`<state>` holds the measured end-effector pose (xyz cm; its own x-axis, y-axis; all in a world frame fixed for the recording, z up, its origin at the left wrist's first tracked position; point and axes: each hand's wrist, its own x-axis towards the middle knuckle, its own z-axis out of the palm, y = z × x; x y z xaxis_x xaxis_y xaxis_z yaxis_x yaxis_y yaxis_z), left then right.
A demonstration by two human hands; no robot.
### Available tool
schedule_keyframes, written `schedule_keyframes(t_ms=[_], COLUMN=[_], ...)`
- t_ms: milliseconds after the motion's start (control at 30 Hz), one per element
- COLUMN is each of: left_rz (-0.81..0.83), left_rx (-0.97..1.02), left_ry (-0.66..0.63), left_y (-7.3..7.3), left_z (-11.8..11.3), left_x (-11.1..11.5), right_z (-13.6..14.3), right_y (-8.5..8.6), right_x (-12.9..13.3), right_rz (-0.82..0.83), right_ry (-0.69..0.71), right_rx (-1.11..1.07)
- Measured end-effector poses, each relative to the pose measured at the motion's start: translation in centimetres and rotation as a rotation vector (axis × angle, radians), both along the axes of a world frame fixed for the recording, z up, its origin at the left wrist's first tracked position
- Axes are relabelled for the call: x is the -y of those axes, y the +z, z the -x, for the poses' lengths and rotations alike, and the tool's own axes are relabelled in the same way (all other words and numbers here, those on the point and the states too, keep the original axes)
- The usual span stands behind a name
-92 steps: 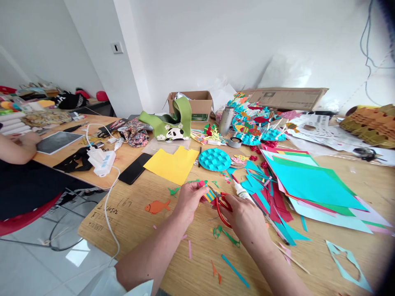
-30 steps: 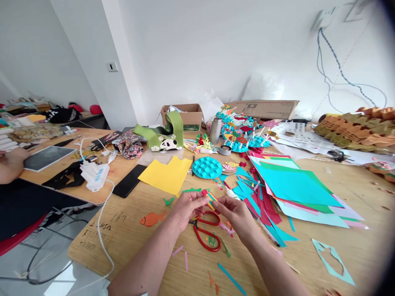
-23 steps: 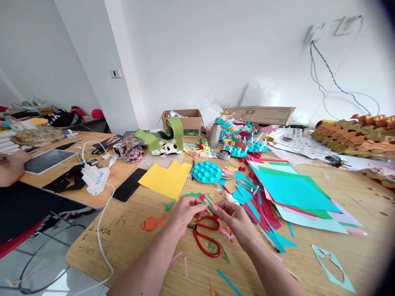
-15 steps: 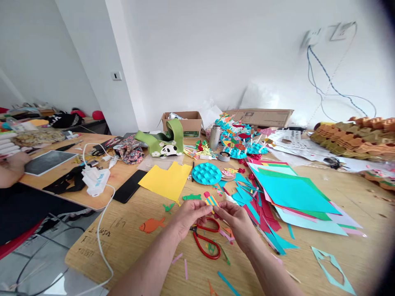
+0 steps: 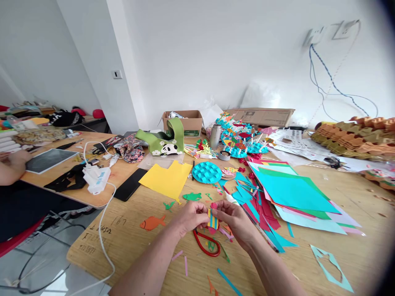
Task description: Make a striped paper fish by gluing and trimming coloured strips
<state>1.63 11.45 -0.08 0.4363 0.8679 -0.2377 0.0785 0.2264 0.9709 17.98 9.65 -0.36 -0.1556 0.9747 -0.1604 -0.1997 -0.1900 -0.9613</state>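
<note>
Between my two hands is a small striped paper cutout (image 5: 213,221), yellow and blue with pinkish-red ends, held over the table. My left hand (image 5: 191,216) pinches its left edge with closed fingers. At its upper right, my right hand (image 5: 231,218) closes thumb and fingers on it. Red-handled scissors (image 5: 207,251) lie just below, their blades hidden by my left hand. An orange paper fish (image 5: 152,223) and a green paper fish (image 5: 191,196) lie flat to the left. Beyond my right hand is a white tube (image 5: 231,198).
A blue paper disc (image 5: 206,172), yellow paper (image 5: 168,179) and black phone (image 5: 131,185) lie ahead. Stacked coloured sheets (image 5: 293,193) and paper scraps (image 5: 262,213) cover the right. A white cable (image 5: 101,242) crosses the left table edge. Another person's arm (image 5: 14,166) rests at far left.
The striped cutout has turned more upright and come slightly lower, showing more of its stripes. Both hands shifted with it, and my left hand now covers more of the scissors.
</note>
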Motion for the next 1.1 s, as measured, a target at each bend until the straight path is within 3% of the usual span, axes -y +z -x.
schedule_keyframes(t_ms=[300, 533, 700, 900, 1100], left_rz=[0.043, -0.014, -0.023, 0.088, -0.007], left_rx=[0.064, 0.105, 0.142, 0.288, 0.23], left_ry=[0.007, 0.218, 0.204, 0.223, 0.126], left_y=[0.31, -0.31, -0.19, 0.22, -0.08], left_z=[0.34, 0.42, 0.42, 0.25, 0.0], left_x=[-0.14, -0.81, -0.86, -0.75, -0.43], right_z=[0.08, 0.06, 0.12, -0.01, 0.16], right_y=[-0.76, -0.78, -0.72, -0.68, -0.8], right_x=[-0.39, -0.29, -0.18, -0.28, -0.19], right_rz=[-0.038, -0.003, 0.004, -0.014, -0.02], right_ry=[-0.192, -0.147, -0.155, -0.196, -0.185], right_rx=[-0.143, -0.164, -0.139, -0.142, -0.135])
